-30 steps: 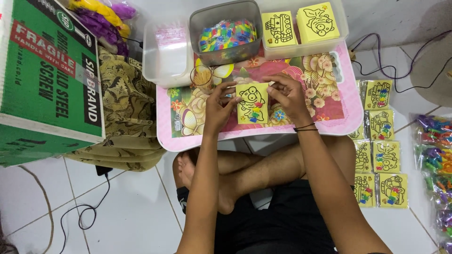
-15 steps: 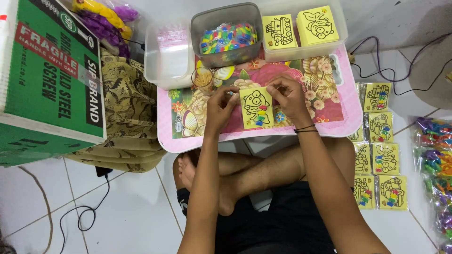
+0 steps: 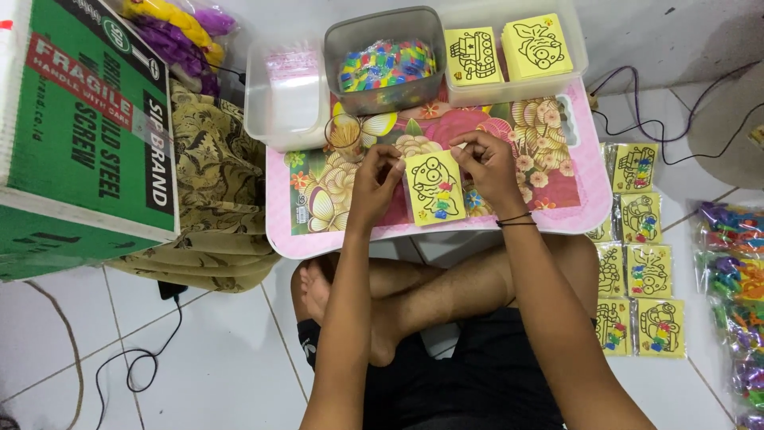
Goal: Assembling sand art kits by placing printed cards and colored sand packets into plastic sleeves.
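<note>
While both hands pinch it, the yellow square picture card with a black cartoon drawing (image 3: 434, 188) sits between them, held just over the pink flowered tabletop (image 3: 549, 171). The left hand (image 3: 374, 181) is closed on the card's left top edge with finger and thumb. The right hand (image 3: 487, 163) is closed on the right top corner the same way. It looks like the card is in a thin see-through bag with little coloured bits near the bottom, but I cannot tell for sure.

Things could go wrong here. If the hands pull too hard, the thin wrap might rip and the small bits could spill on the tabletop. If one hand lets go, the card could tip and slide off the near edge onto the person's crossed legs.

Just past the left hand stands a small clear round cup (image 3: 344, 134); a bump could knock it over. Farther away from the hands are a grey plastic tub of tiny coloured pieces (image 3: 385, 62) and a clear tray with stacks of yellow cards (image 3: 514, 49). Off to the right hand's side, finished bagged yellow cards (image 3: 641, 271) lie on the white tile floor (image 3: 199, 358). A big green cardboard box (image 3: 79, 127) sits far out on the left hand's side.
</note>
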